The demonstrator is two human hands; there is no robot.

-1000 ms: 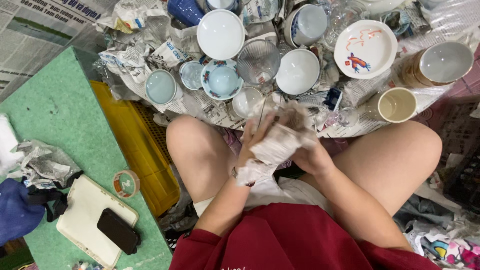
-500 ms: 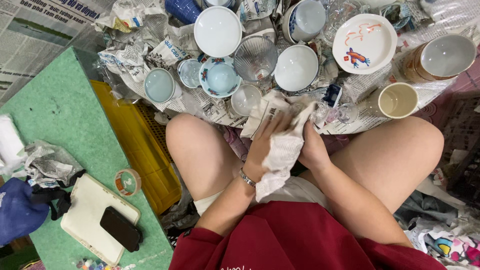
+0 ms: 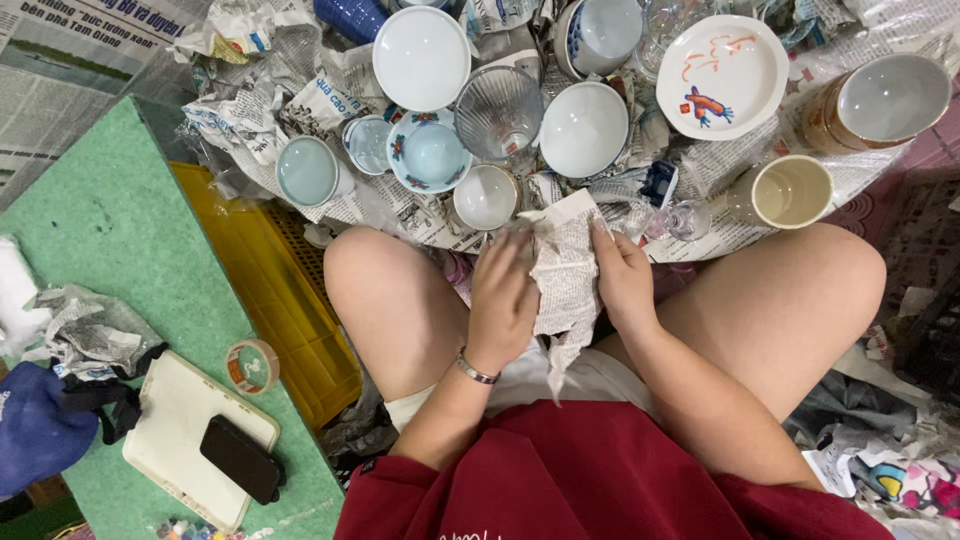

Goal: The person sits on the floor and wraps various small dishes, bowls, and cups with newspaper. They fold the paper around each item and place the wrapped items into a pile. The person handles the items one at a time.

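two hands, left hand (image 3: 503,300) and right hand (image 3: 625,280), fingers pinching one newspaper bundle (image 3: 565,275)

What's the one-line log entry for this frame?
left hand: on newspaper bundle | right hand: grips bundle's other side | bundle: over lap | ahead: bowls, cups on newspaper

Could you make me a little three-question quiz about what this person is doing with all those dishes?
1. True or false: both hands hold the newspaper bundle.
2. What lies on the white tablet: A a black phone, B a cup, C a spoon?
3. What colour is the crate beside the person's knee?

Key:
1. True; the left hand and right hand grip it over the lap.
2. A, the black phone.
3. Yellow.
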